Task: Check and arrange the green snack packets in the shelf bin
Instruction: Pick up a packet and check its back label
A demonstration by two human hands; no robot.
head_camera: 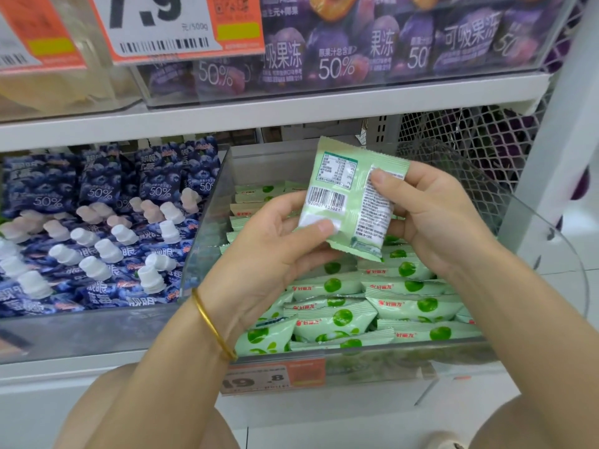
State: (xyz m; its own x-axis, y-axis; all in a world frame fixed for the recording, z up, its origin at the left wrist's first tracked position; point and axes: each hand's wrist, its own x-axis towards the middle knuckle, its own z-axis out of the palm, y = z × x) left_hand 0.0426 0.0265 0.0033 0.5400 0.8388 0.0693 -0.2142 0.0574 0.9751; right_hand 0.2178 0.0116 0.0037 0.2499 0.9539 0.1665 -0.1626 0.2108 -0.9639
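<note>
A pale green snack packet (351, 192) is held upright above the bin, its back with barcode and nutrition table facing me. My left hand (275, 234) pinches its lower left corner, thumb on the front. My right hand (434, 215) grips its right edge, thumb pressed near the top right. Below them, a clear plastic shelf bin (207, 222) holds several green snack packets (356, 312) with green fruit printed on them, lying in rough rows.
Left of the bin lie blue blueberry jelly pouches (97, 222) with white caps. The shelf above carries purple jelly pouches (340, 56) behind a clear front and large price tags (155, 24). A price label (275, 377) hangs on the bin's front. White mesh (470, 150) closes the right side.
</note>
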